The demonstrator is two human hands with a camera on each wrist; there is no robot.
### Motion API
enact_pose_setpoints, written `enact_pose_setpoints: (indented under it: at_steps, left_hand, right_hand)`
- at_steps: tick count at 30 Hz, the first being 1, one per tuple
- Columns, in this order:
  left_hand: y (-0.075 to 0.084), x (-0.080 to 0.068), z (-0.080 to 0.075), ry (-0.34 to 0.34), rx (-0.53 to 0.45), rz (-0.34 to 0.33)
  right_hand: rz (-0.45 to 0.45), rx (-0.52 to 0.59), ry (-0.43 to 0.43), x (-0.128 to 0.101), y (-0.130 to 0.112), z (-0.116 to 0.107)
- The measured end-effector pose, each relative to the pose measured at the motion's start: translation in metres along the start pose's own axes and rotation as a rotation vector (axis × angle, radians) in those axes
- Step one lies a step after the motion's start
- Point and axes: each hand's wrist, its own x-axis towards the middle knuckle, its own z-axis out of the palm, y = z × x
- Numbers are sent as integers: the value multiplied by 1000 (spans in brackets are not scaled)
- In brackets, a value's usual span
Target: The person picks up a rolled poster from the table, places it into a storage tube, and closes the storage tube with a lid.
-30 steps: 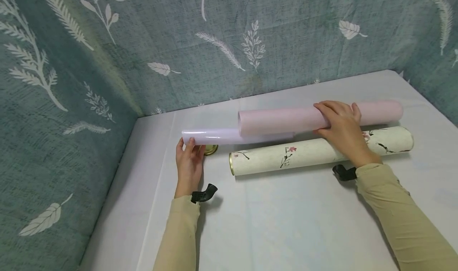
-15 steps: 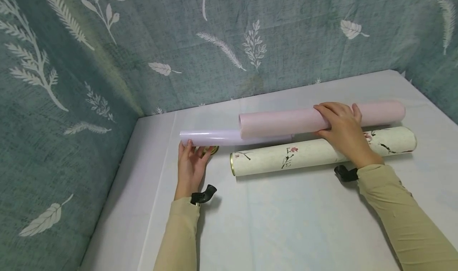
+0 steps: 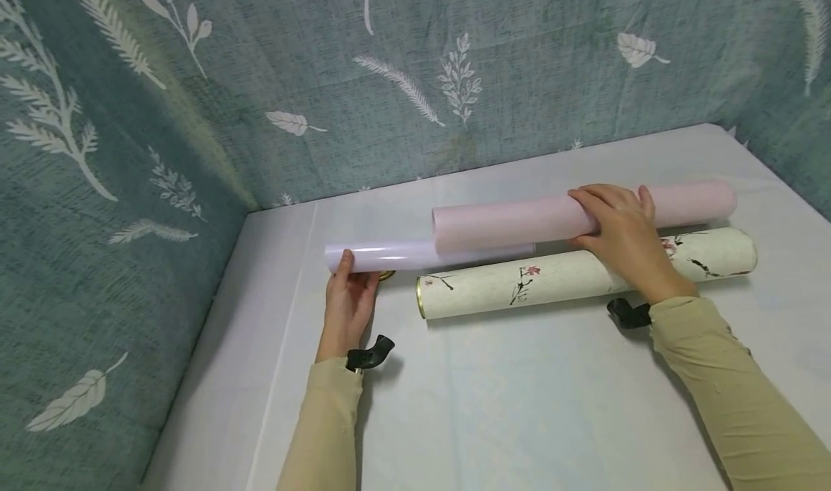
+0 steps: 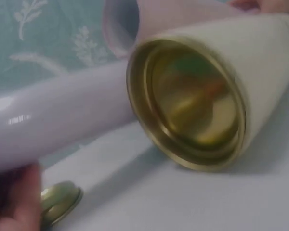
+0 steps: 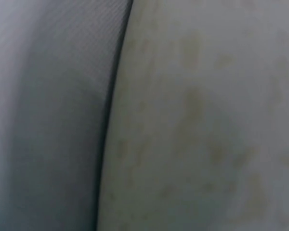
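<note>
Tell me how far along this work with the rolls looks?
Done: the cream flower-printed tube lies open, its round gold lid off on the white table. In hand: the left hand grips the glossy lilac roll, which sticks out of the pink paper roll gripped by the right hand. Left: nothing visible inside the tube.

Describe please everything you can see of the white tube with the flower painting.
The white tube is a long cylinder, apparently paper-covered card, painted with thin dark branches and small pink blossoms. It lies flat on the white table, just in front of the pink roll. Its left end is open, with a gold metal rim and a shiny gold inside. The right hand reaches across above it; contact cannot be told.
</note>
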Motion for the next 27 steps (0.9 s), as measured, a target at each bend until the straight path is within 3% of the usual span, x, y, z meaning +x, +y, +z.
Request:
enact_pose_setpoints:
  at_steps: [6, 9, 19, 27]
  left_hand:
    - [8, -3, -6, -191, 116, -89]
    - [11, -4, -9, -243, 123, -116]
    - [11, -1, -11, -243, 57, -74]
    - [16, -2, -14, -225, 27, -47]
  right_hand:
    - [7, 2, -6, 2, -1, 0]
    - [11, -6, -10, 3, -1, 1]
    - [51, -6, -35, -4, -2, 1]
    - [17, -6, -18, 0, -3, 1]
